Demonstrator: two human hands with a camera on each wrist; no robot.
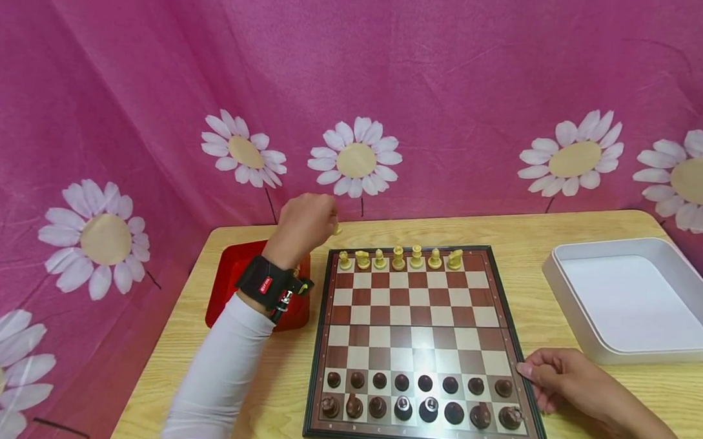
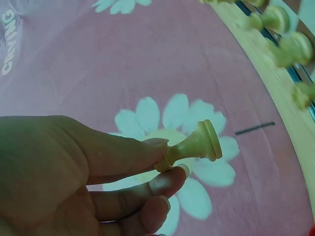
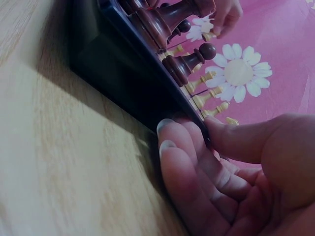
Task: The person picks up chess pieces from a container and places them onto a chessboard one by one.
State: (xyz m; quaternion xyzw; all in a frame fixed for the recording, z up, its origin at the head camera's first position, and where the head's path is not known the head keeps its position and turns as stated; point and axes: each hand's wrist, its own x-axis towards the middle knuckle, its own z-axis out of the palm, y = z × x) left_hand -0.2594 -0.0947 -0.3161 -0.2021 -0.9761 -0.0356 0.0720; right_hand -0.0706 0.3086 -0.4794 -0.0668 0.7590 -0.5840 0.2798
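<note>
My left hand point(image 1: 307, 221) is raised above the far left table edge, beyond the red tray. Its thumb and fingertips pinch a cream chess piece point(image 2: 197, 145) by the head, which they hide; the round base points outward. My right hand point(image 1: 567, 379) grips the right edge of the chessboard point(image 1: 420, 315), thumb on the rim and fingers curled against the side. Several cream pieces point(image 1: 398, 258) stand along the far row, whose right corner square is bare. Dark pawns point(image 1: 402, 382) and a row of dark back pieces point(image 1: 403, 408) stand on the near side.
A red tray point(image 1: 224, 286) lies left of the board, partly hidden by the left wrist. At the right stands a white tray point(image 1: 608, 348). A pink cloth with daisies point(image 1: 448, 119) hangs behind the wooden table point(image 1: 166, 368).
</note>
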